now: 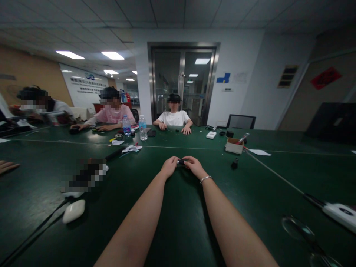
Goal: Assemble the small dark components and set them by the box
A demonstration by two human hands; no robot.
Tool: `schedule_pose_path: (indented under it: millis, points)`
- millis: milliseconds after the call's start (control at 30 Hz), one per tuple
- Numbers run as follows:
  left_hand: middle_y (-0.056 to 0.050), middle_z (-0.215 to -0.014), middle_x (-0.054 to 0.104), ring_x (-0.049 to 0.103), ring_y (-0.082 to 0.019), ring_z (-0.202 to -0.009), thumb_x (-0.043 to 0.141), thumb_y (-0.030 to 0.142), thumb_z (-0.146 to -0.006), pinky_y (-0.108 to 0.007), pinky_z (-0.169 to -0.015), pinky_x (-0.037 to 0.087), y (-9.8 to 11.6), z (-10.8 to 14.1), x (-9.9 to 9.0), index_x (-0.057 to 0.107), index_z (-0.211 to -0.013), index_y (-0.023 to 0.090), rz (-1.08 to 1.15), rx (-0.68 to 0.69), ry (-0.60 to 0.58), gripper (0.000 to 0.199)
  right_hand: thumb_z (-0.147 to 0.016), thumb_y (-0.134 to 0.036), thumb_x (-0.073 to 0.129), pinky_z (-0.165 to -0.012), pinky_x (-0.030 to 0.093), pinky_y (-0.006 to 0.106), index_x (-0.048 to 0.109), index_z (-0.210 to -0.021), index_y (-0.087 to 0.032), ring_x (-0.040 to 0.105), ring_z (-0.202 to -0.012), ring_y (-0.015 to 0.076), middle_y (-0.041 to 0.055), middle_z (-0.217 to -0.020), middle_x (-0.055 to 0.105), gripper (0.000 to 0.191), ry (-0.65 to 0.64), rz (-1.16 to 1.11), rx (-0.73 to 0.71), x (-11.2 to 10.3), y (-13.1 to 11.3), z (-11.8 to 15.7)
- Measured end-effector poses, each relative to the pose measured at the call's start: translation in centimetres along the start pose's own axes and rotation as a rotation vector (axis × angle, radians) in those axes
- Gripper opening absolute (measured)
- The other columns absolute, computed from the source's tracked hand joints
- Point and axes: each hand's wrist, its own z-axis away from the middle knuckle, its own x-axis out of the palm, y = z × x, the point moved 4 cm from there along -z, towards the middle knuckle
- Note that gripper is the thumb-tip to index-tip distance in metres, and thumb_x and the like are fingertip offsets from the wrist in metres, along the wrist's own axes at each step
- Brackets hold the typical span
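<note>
Both arms reach forward over the dark green table (pixel 183 218). A small black piece with a silvery end (pixel 181 162) is held between my two hands, just above the tabletop; its exact kind is too small to make out. My left hand (pixel 169 167) pinches the silvery end, fingers closed. The black end is in the closed fingertips of my right hand (pixel 196 167), which has a silver bracelet (pixel 205 179) at the wrist. To the right of my hands stands a small black object (pixel 235 163).
A small box (pixel 234 146) with a pen-like item stands at right; eyeglasses (pixel 300 230) lie near right. At left are a white case (pixel 73 211) and a pixelated device (pixel 86 176). Water bottles (pixel 142 128) stand farther back. Several people sit around the table.
</note>
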Motion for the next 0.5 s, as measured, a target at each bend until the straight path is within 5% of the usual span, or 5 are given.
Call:
schedule_pose_path:
  millis: [100, 267, 500]
  points:
    - [-0.004, -0.091, 0.064, 0.056, -0.016, -0.084, 0.041, 0.033, -0.085, -0.026, -0.078, 0.042, 0.05, -0.13, -0.05, 0.065, -0.098, 0.02, -0.016, 0.036, 0.028, 0.03, -0.069, -0.017, 0.059, -0.054, 0.043, 0.022, 0.063, -0.09, -0.016, 0.054, -0.054, 0.0093, -0.0019, -0.063, 0.061, 0.021, 0.013, -0.004, 0.019, 0.01, 0.2, -0.17]
    - [-0.002, -0.071, 0.06, 0.054, -0.014, -0.066, 0.032, 0.036, -0.089, -0.025, -0.066, 0.042, -0.5, -0.42, 0.08, 0.065, -0.099, 0.017, 0.03, -0.03, 0.015, 0.039, -0.069, -0.018, 0.059, -0.053, 0.041, 0.022, 0.062, -0.092, -0.016, 0.051, -0.052, 0.0092, -0.003, -0.059, 0.058, 0.024, 0.01, -0.007, 0.027, -0.02, 0.47, -0.46]
    - [-0.004, -0.086, 0.063, 0.056, -0.015, -0.075, 0.036, 0.035, -0.087, -0.024, -0.067, 0.042, -0.26, -0.38, 0.01, 0.063, -0.101, 0.019, 0.056, -0.023, 0.008, 0.035, -0.069, -0.019, 0.059, -0.054, 0.042, 0.022, 0.062, -0.091, -0.016, 0.053, -0.054, 0.0096, -0.0023, -0.062, 0.059, 0.023, -0.005, -0.021, 0.013, -0.12, 0.72, -0.54]
